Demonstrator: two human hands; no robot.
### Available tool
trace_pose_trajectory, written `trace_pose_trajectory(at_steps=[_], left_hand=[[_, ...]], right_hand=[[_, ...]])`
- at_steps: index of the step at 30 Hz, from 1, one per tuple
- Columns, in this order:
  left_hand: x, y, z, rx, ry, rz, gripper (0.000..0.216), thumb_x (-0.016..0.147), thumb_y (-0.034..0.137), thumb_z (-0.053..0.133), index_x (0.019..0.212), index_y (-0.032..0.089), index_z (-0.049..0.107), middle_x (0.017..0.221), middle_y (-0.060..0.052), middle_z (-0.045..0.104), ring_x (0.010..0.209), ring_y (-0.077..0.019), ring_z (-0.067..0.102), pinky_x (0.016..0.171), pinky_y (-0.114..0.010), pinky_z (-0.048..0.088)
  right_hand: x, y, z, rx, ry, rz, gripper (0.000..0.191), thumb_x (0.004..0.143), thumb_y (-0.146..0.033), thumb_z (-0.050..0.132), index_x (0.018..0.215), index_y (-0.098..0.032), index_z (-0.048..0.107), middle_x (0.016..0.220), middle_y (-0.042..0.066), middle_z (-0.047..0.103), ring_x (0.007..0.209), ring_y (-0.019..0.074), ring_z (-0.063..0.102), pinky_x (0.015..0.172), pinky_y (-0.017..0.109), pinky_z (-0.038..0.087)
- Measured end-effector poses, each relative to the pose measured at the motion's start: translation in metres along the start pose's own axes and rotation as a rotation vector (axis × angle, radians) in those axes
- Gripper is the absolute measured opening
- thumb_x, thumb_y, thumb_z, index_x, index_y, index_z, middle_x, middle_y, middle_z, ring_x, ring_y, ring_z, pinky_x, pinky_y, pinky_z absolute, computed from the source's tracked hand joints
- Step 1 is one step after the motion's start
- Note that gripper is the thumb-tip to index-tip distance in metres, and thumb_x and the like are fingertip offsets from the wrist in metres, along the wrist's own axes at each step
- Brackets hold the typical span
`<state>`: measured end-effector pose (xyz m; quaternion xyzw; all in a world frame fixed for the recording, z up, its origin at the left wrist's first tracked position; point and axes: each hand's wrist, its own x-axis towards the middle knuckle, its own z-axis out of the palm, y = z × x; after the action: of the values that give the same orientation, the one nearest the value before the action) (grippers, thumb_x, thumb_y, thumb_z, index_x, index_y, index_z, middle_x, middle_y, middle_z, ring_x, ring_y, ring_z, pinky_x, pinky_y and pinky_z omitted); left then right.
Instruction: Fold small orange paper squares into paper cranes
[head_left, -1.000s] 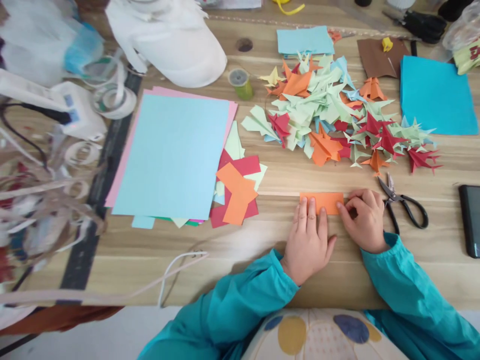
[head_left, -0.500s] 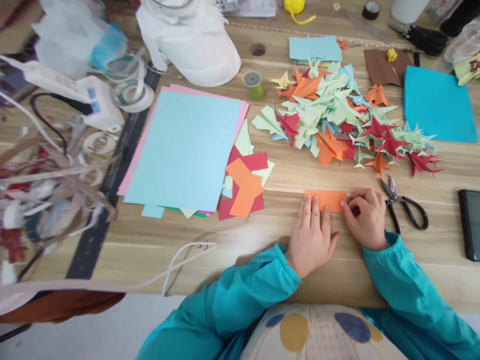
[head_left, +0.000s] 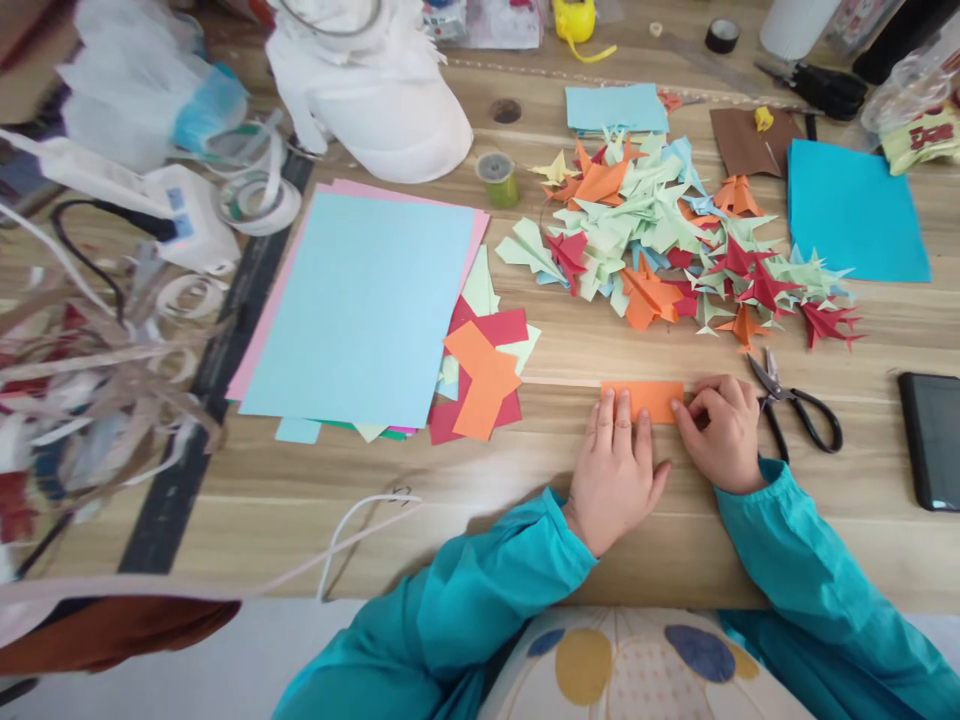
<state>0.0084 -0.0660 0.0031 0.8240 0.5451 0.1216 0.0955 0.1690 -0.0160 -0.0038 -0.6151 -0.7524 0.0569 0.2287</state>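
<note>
A small orange paper rectangle point(head_left: 654, 399) lies on the table before me, its long side running left to right. My left hand point(head_left: 613, 470) rests flat, fingers stretched out and their tips pressing the paper's left and middle part. At the right end, my right hand point(head_left: 721, 430) is closed, its thumb and curled fingers in a pinch at the paper's edge. Just right of that hand lie black-handled scissors point(head_left: 796, 400), blades apart. Behind the hands spreads a heap of small folded paper planes point(head_left: 652, 215) in green, orange, red and blue.
At left is a stack of coloured sheets point(head_left: 360, 310), light blue on top, with orange and red offcuts point(head_left: 484, 380) beside it. Tangled ribbons point(head_left: 112, 380) and a power strip point(head_left: 191, 215) lie farther left. Blue paper point(head_left: 855, 215) and a phone-like black device point(head_left: 934, 440) are at right.
The whole view has shifted slightly, with the table's things sitting a little farther left. Both hands keep the same hold on the orange paper.
</note>
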Motion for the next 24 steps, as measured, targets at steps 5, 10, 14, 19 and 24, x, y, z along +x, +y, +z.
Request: trace_pose_trajectory(at_steps=[5, 10, 14, 19, 24], left_hand=[[0.002, 0.0, -0.002, 0.04, -0.004, 0.001, 0.061, 0.085, 0.045, 0.042, 0.126, 0.0, 0.046, 0.137, -0.03, 0.035, 0.131, -0.0419, 0.024, 0.104, -0.054, 0.028], [0.004, -0.002, -0.003, 0.055, -0.005, 0.041, 0.058, 0.084, 0.044, 0.043, 0.127, 0.005, 0.049, 0.14, -0.018, 0.038, 0.13, -0.0423, 0.026, 0.104, -0.055, 0.028], [0.004, -0.001, -0.004, 0.077, 0.003, 0.058, 0.055, 0.084, 0.043, 0.043, 0.126, 0.008, 0.051, 0.138, -0.014, 0.042, 0.128, -0.0421, 0.029, 0.102, -0.055, 0.03], [0.003, 0.0, -0.003, 0.116, 0.014, 0.072, 0.058, 0.084, 0.046, 0.041, 0.125, 0.006, 0.052, 0.136, -0.015, 0.044, 0.126, -0.0425, 0.031, 0.102, -0.053, 0.03], [0.003, -0.001, -0.002, 0.131, 0.039, 0.09, 0.064, 0.081, 0.05, 0.044, 0.126, 0.004, 0.051, 0.134, -0.016, 0.045, 0.124, -0.0428, 0.033, 0.102, -0.054, 0.028]], right_hand=[[-0.001, 0.0, 0.001, -0.027, 0.007, 0.013, 0.024, 0.077, -0.031, 0.06, 0.06, -0.019, 0.049, 0.082, 0.005, 0.058, 0.084, 0.0225, 0.048, 0.075, 0.037, 0.036], [0.0, -0.004, -0.002, -0.077, -0.003, -0.041, 0.012, 0.08, -0.029, 0.056, 0.074, -0.019, 0.058, 0.088, 0.009, 0.058, 0.087, 0.0245, 0.047, 0.076, 0.039, 0.036], [-0.001, -0.009, -0.004, -0.057, -0.053, -0.264, 0.016, 0.083, -0.017, 0.05, 0.093, -0.022, 0.063, 0.103, 0.008, 0.06, 0.098, 0.0235, 0.049, 0.088, 0.042, 0.034], [-0.009, -0.009, -0.004, -0.095, -0.089, -0.485, 0.023, 0.086, -0.013, 0.045, 0.097, -0.021, 0.064, 0.102, 0.007, 0.065, 0.104, 0.0214, 0.052, 0.102, 0.045, 0.026], [-0.015, -0.006, -0.005, -0.137, -0.087, -0.604, 0.022, 0.087, -0.017, 0.046, 0.098, -0.016, 0.065, 0.107, 0.009, 0.066, 0.109, 0.0238, 0.053, 0.102, 0.045, 0.03]])
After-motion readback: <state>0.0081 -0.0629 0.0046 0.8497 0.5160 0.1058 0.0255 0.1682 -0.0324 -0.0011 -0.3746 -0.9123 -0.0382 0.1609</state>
